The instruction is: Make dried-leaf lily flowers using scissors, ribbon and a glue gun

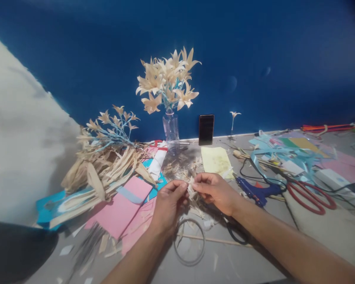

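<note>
My left hand (pixel 171 201) and my right hand (pixel 213 189) meet at the middle of the table, thumbs and forefingers pinched close together. Between the fingertips shows a small pale piece, too tiny to name and blending with the husk scraps (pixel 195 209) behind it. Below the hands lies a grey ring (pixel 189 262), with a thin stick (pixel 213 239) partly behind it. Beyond them a clear bottle (pixel 170 134) stands upright, holding a bunch of cream husk flowers (pixel 167 79) on light blue stems.
On the left are dried husks (pixel 106 169), smaller flowers (pixel 115 122) and pink paper (pixel 124 213). A phone (pixel 206 130) leans on the blue wall beyond yellow paper (pixel 215 159). To the right lie a blue glue gun (pixel 257 190), red-handled scissors (pixel 310 195), cables and blue ribbon (pixel 301 157).
</note>
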`<state>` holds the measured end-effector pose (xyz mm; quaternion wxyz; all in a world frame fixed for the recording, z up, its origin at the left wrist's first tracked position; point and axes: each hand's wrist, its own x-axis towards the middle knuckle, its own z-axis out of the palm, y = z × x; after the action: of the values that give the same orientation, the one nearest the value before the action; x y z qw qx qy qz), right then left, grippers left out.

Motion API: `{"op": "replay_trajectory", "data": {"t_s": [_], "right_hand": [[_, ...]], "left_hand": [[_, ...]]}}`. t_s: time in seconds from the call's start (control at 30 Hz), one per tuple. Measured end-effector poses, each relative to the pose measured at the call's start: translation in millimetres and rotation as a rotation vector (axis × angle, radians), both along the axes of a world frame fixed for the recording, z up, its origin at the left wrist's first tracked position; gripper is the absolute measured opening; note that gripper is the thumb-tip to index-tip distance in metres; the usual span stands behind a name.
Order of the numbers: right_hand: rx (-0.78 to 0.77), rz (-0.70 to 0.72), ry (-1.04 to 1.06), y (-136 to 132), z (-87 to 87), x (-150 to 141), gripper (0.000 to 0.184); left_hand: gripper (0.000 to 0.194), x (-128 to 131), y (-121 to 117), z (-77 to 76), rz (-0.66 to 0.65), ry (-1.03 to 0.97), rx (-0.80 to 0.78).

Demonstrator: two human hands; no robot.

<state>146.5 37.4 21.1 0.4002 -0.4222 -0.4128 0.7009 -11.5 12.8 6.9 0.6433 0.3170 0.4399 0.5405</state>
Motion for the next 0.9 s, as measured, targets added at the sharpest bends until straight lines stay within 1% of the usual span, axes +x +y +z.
{"op": "replay_trajectory", "data": {"t_s": [0.17, 0.27, 0.33, 0.5, 0.63, 0.8, 0.9], "right_hand": [[-0.013, -0.026, -0.01, -0.4, -5.7, -2.8, 0.04], [0.013, -0.035, 0.003, 0.3, -9.6, -3.8, 0.039], [0.068, -0.075, -0.009, 0.8, -11.0, -4.5, 0.037], [0.278, -0.249, -0.132, 0.2, -9.0, -4.7, 0.029], [0.363, -0.275, -0.195, -2.2, -8.5, -4.3, 0.022], [0.357, -0.273, -0.185, -1.3, -11.1, -4.8, 0.021], [0.315, -0.289, -0.156, 2.8, -11.4, -3.2, 0.024]], "left_hand": [[0.024, 0.2, -1.5, -1.3, 0.02, 0.032, 0.035], [0.023, 0.2, -2.1, -1.4, 0.02, 0.01, 0.028], [0.024, -0.1, -1.9, -1.3, 0.022, -0.026, 0.011], [0.027, 1.8, -1.8, -1.8, 0.055, -0.094, -0.024], [0.03, 6.2, -3.0, -2.0, 0.026, -0.16, -0.058], [0.032, 6.3, -1.7, -2.6, 0.005, -0.168, -0.051], [0.031, 3.5, -0.3, -2.8, -0.051, -0.131, -0.01]]}}
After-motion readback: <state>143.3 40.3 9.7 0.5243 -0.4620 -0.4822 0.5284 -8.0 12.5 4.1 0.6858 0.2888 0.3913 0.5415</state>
